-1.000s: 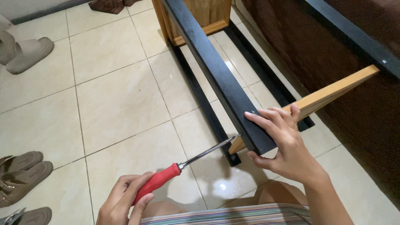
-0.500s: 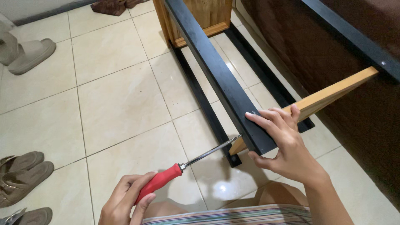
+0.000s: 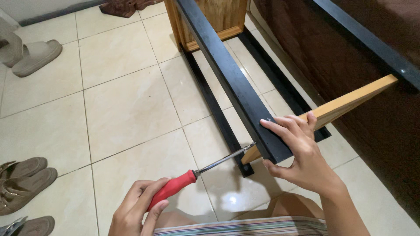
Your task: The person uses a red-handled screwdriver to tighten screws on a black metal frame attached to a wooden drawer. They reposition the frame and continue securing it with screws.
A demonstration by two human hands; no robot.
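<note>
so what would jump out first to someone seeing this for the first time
Most striking is the red-handled screwdriver low in the middle, held in the left hand, its tip at the near end of a long black bar. The right hand grips that bar end, where a pale wooden slat meets it. Brown shoes lie on the tiled floor at the left edge.

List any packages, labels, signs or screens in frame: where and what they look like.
None in view: only bare floor tiles, footwear, a black metal bar gripped by the right hand, and a red-handled screwdriver in the left hand.
</note>
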